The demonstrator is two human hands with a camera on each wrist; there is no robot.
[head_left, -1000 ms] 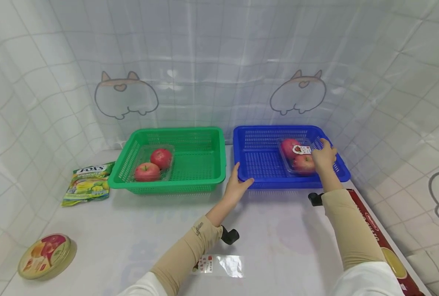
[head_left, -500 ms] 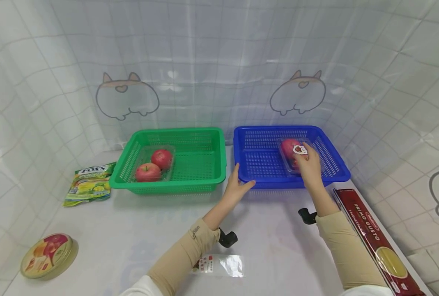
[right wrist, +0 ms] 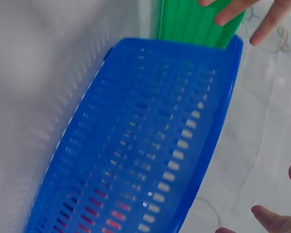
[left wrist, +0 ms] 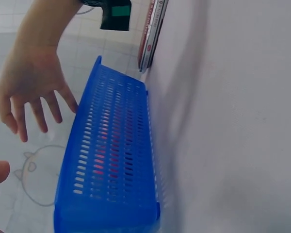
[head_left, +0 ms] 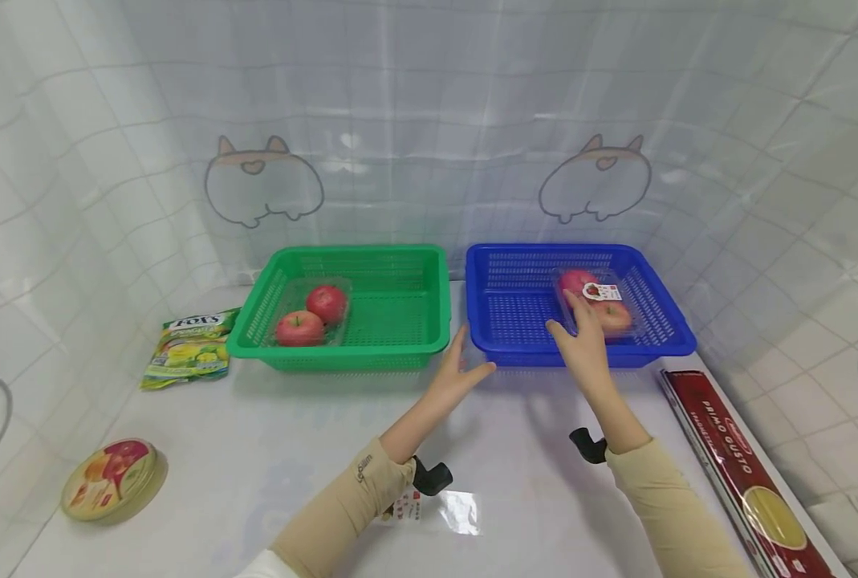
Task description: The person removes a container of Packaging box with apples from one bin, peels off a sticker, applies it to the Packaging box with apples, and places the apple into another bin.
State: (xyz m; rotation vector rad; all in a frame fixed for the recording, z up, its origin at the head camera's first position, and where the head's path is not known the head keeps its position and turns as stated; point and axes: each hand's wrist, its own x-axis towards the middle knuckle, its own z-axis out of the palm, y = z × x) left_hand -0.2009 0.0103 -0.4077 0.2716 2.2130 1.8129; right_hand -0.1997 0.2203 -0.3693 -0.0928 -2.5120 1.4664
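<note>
In the head view a blue basket (head_left: 526, 349) holds a clear plastic box of red apples (head_left: 612, 319) with a white label (head_left: 602, 292). My right hand (head_left: 583, 349) is above the basket's front rim, fingers straight and spread, beside the apple box and holding nothing. My left hand (head_left: 452, 381) is at the basket's front left corner, thumb and fingers apart; whether it touches the rim I cannot tell. The left wrist view shows the right hand (left wrist: 34, 80) spread over the blue basket wall (left wrist: 114, 141). Several left-hand fingers (right wrist: 233, 9) appear in the right wrist view.
Left of the blue basket stands a green basket (head_left: 345, 353) with a clear box of red apples (head_left: 302, 327). A FOX'S candy bag (head_left: 193, 347), a round lidded tub (head_left: 111, 479), a spaghetti pack (head_left: 746, 466) and a clear labelled strip (head_left: 461, 511) lie on the table.
My right hand has moved left, from the basket's right side across the apple box to its left, uncovering the label. My left hand stays by the corner; the head view has shifted slightly.
</note>
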